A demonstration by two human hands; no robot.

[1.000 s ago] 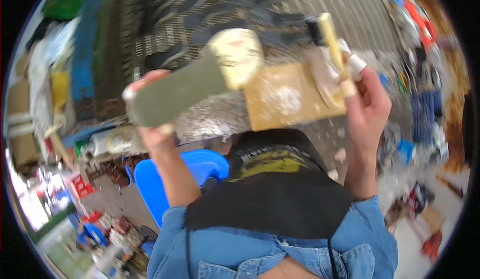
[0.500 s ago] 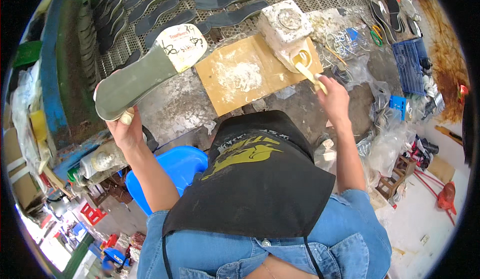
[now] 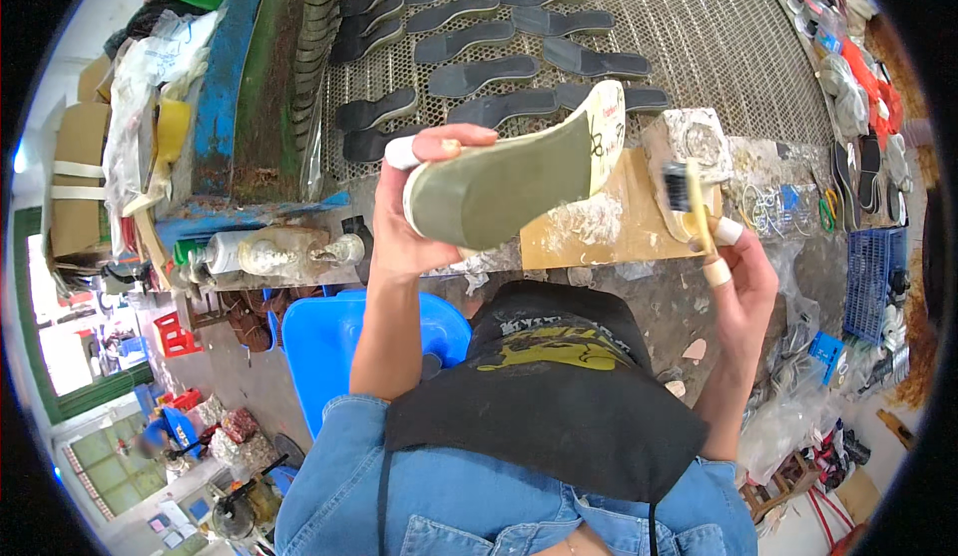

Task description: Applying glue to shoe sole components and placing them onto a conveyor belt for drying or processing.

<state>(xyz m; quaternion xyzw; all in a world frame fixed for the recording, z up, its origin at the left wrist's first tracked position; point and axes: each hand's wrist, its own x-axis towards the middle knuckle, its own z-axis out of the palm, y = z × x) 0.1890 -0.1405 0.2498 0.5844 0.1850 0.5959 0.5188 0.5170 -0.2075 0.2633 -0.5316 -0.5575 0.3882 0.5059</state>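
Note:
My left hand (image 3: 396, 232) is wrapped round the toe end of a shoe insole (image 3: 509, 192), thumb and fingers at its edges. Its olive-green face is turned toward me, and the heel end is pale with print and handwriting. In my right hand (image 3: 746, 301) is a small brush (image 3: 699, 219) with a yellow handle; its dark bristles point up. Finger covers show on both hands. Behind the brush stands a white, glue-crusted container (image 3: 689, 135). Under the insole and brush lies a brown cardboard sheet (image 3: 559, 245) smeared with dried white glue.
Rows of dark insoles (image 3: 484, 74) lie on a wire mesh belt (image 3: 689, 37) beyond the cardboard. A blue chair (image 3: 334, 331) is below my left arm. Off to the right are green-handled scissors (image 3: 827, 209), a blue crate (image 3: 874, 286) and plastic bags (image 3: 783, 406).
The brush has come out of the container and now stands upright in my right hand. The insole has shifted right and turned, with my left hand round its toe end. The view has swung left.

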